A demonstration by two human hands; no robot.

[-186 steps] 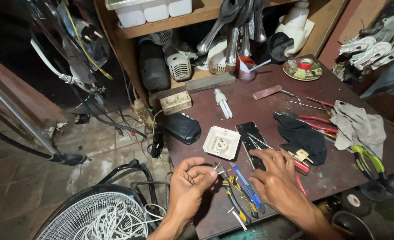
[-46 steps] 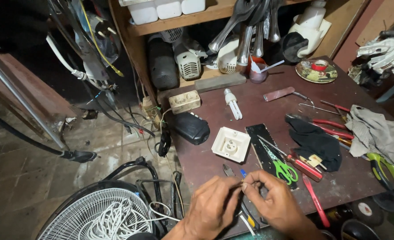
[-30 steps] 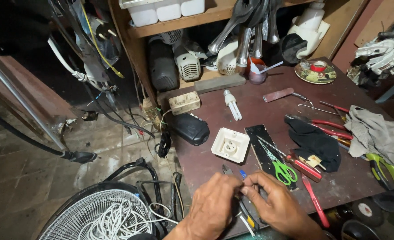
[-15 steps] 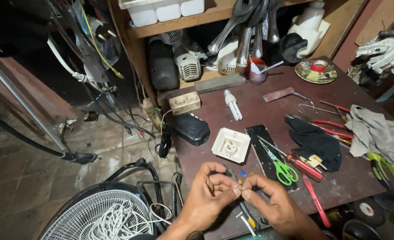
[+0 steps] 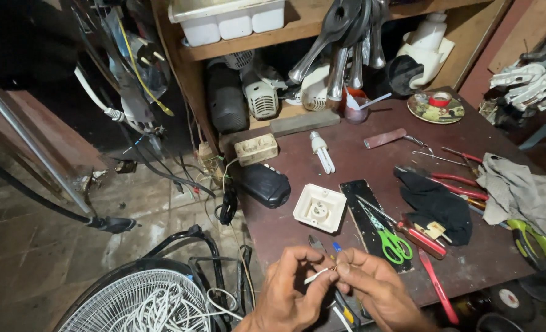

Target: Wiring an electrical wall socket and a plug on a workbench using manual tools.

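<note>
**Clerk:** Item one, the hands?

**Keeper:** Both sit at the near edge of the dark red workbench. The left hand and the right hand meet fingertip to fingertip. Each pinches one end of a thin pale wire, thumb and forefinger drawn narrow on it, the other fingers curled loosely. The wire runs between the two pinches, above the bench's near edge.

**Clerk:** Items under and just beside the hands?

**Keeper:** A blue-handled tool and a dark plier tip show just past the fingers; more handles lie below the wrists, too hidden to sort.

**Clerk:** Middle of the bench?

**Keeper:** A square white socket plate, face up. To its right a black flat strip with green-handled scissors lying across it. Left of the plate, a black rounded casing at the bench's left edge. Farther off, a beige switch box and a white spiral lamp.

**Clerk:** Right side?

**Keeper:** A black cloth, red-handled tools around it, a grey rag, and yellow-green-handled pliers near the right edge. At the far side, a round tin lid with a red tape roll on it.

**Clerk:** Off the bench?

**Keeper:** A fan grille with white cord coiled on it, on the floor at near left. A white tray on the far shelf.
</note>
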